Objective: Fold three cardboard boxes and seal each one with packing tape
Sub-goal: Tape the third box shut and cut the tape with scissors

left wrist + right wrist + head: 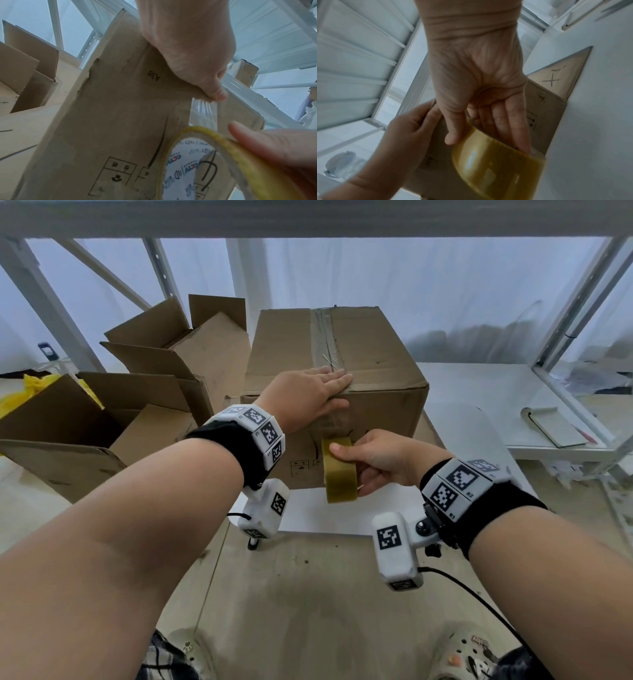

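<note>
A closed cardboard box (376,344) stands on the white table, with clear tape running along its top seam. My left hand (308,392) lies flat on the near top edge, fingers straight over the tape end and thumb against the front face. Seen from the left wrist, the thumb of my left hand (188,47) presses where a clear tape strip (204,112) runs down the box (111,115). My right hand (380,460) grips a yellowish tape roll (339,470) against the box's front face, thumb on the outside. In the right wrist view my right hand (479,81) has its fingers through the tape roll (496,162).
Two open cardboard boxes stand at the left, one far (178,350) and one near (85,433), with a yellow bag (20,395) behind. A notebook (555,426) lies on a shelf at the right. Grey metal rack posts (575,302) frame the table (479,385).
</note>
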The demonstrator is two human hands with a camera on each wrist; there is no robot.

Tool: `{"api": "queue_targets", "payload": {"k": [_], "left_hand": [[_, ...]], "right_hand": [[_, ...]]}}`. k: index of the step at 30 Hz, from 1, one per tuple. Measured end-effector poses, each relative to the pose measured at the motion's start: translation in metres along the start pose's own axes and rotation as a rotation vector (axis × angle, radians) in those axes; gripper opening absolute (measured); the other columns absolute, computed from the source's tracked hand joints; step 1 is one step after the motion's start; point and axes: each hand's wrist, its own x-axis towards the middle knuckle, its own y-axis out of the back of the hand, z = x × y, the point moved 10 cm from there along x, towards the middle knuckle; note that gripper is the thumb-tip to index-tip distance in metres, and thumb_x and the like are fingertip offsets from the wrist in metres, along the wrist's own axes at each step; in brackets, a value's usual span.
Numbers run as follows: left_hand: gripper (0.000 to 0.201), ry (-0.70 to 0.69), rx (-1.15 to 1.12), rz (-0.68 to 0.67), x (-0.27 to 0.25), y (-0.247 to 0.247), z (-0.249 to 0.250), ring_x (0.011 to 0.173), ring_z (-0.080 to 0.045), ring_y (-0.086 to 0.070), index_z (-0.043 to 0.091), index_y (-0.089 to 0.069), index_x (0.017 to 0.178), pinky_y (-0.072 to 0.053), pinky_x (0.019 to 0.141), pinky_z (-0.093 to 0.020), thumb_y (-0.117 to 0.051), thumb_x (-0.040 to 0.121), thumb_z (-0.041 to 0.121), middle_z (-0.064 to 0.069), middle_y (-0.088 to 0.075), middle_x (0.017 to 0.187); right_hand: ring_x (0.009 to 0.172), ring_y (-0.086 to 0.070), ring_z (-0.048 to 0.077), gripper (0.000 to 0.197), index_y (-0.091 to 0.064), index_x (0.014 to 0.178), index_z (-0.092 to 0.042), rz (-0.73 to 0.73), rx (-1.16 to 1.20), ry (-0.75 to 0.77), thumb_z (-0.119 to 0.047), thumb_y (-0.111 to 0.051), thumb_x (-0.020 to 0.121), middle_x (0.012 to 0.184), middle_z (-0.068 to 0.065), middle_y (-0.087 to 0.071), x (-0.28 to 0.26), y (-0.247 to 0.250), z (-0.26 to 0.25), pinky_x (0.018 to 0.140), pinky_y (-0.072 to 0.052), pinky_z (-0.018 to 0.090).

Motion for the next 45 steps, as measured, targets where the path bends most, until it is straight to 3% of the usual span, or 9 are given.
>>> {"api": "queue_targets", "payload": {"k": [8,13,18,27,31,34,38,41,45], "left_hand": [[0.048,0.034,-0.065,0.038,0.001,0.008,-0.006,0.136,-0.013,-0.039,0.028,-0.043,0.142,-0.042,0.103,-0.034,-0.027,0.1,0.047,0.009,-0.043,0.146],[0.056,0.17,-0.163,0.114,0.008,0.034,0.004,0.079,-0.015,-0.061,0.015,-0.067,0.09,-0.054,0.074,-0.035,-0.027,0.098,0.053,-0.001,-0.066,0.09],[0.04,0.022,-0.235,0.198,0.025,0.057,0.066,0.107,-0.021,-0.058,0.012,-0.069,0.105,-0.05,0.089,-0.039,-0.037,0.101,0.036,-0.002,-0.066,0.114],[0.032,-0.083,-0.276,0.005,0.056,-0.012,0.166,0.1,-0.024,-0.057,0.012,-0.066,0.111,-0.048,0.079,-0.036,-0.041,0.099,0.028,-0.003,-0.064,0.106],[0.031,-0.04,-0.327,-0.129,0.065,-0.062,0.188,0.1,-0.026,-0.056,0.013,-0.064,0.112,-0.049,0.079,-0.039,-0.04,0.099,0.028,-0.005,-0.063,0.106],[0.031,0.016,-0.367,-0.197,0.068,-0.083,0.19,0.105,-0.028,-0.054,0.013,-0.063,0.115,-0.048,0.083,-0.04,-0.04,0.1,0.027,-0.008,-0.062,0.11],[0.032,0.062,-0.381,-0.245,0.07,-0.096,0.187,0.106,-0.028,-0.055,0.012,-0.063,0.116,-0.048,0.086,-0.039,-0.04,0.1,0.027,-0.009,-0.062,0.115],[0.031,0.076,-0.396,-0.257,0.07,-0.098,0.183,0.107,-0.027,-0.056,0.013,-0.063,0.118,-0.047,0.086,-0.037,-0.04,0.1,0.024,-0.008,-0.061,0.118],[0.029,0.086,-0.397,-0.265,0.066,-0.095,0.179,0.104,-0.026,-0.056,0.013,-0.062,0.116,-0.048,0.085,-0.038,-0.04,0.1,0.023,-0.007,-0.061,0.116]], "right_hand": [[0.078,-0.07,0.021,0.052,-0.067,0.093,-0.002,0.211,-0.097,0.023,-0.052,-0.051,0.093,0.088,0.013,-0.074,-0.016,0.068,-0.002,0.075,-0.058,0.034],[0.071,-0.063,0.022,0.038,-0.063,0.097,0.002,0.359,-0.209,0.044,-0.034,-0.052,0.098,0.088,0.017,-0.069,-0.041,0.126,0.005,0.067,-0.053,0.031],[0.074,-0.064,0.024,0.034,-0.064,0.092,0.003,0.487,-0.256,0.034,-0.028,-0.052,0.097,0.089,0.017,-0.071,-0.067,0.169,0.029,0.072,-0.054,0.034],[0.096,-0.06,0.034,0.029,-0.046,0.068,-0.006,0.66,-0.485,-0.239,-0.016,-0.047,0.096,0.091,0.019,-0.056,-0.079,0.216,0.154,0.076,-0.044,0.034],[0.116,-0.055,0.034,0.038,-0.048,0.13,0.006,0.646,-0.625,-0.368,-0.017,-0.039,0.101,0.124,0.023,-0.058,-0.068,0.22,0.194,0.09,-0.043,0.036],[0.105,-0.058,0.03,0.054,-0.031,0.145,-0.001,0.552,-0.651,-0.401,-0.01,-0.048,0.095,0.119,0.019,-0.059,-0.046,0.209,0.218,0.089,-0.045,0.036],[0.11,-0.058,0.034,0.029,-0.057,0.114,-0.001,0.607,-0.6,-0.427,-0.018,-0.053,0.09,0.119,0.02,-0.06,-0.035,0.204,0.228,0.089,-0.047,0.037],[0.108,-0.059,0.035,0.013,-0.048,0.078,-0.007,0.636,-0.611,-0.428,-0.016,-0.054,0.086,0.11,0.017,-0.062,-0.036,0.204,0.226,0.099,-0.044,0.048],[0.108,-0.058,0.035,0.023,-0.053,0.106,-0.007,0.677,-0.58,-0.372,-0.018,-0.057,0.086,0.113,0.017,-0.061,-0.036,0.202,0.22,0.097,-0.044,0.049]]}}
